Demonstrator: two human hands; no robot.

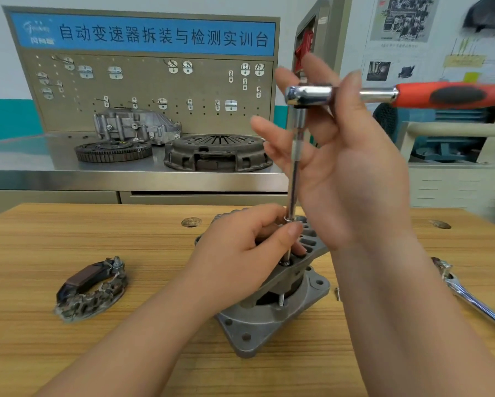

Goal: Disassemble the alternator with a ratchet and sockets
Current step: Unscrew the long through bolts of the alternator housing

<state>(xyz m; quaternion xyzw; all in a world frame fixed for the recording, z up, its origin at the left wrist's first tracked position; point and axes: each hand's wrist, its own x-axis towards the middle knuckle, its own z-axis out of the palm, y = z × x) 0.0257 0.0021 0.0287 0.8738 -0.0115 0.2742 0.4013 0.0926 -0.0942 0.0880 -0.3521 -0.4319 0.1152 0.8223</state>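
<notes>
Judging from the head view only: the task is taken as partway done. One alternator is stood on the wooden table, centre of view. One rectifier is already off and laid well to the left of the alternator. One small loose screw is seen just right of it. The upper end frame is tilted on the lower housing, not yet lifted off. One threaded bolt is exposed in the gap between the two.

One extension bar is stood upright on top of the alternator, with the red-handled ratchet carried on its upper end. The bar's foot is pinched by the left hand, fingers curled round it just above the end frame. The right hand is held higher against the bar, fingers straight and spread, nothing gripped.

A second ratchet, all chrome, is laid further right of the alternator. Ratchets counted: two. Whether a socket is fitted cannot be told; it is hidden by the left hand.

Left to do, by estimate: remaining fasteners out, halves split, internals removed.
</notes>
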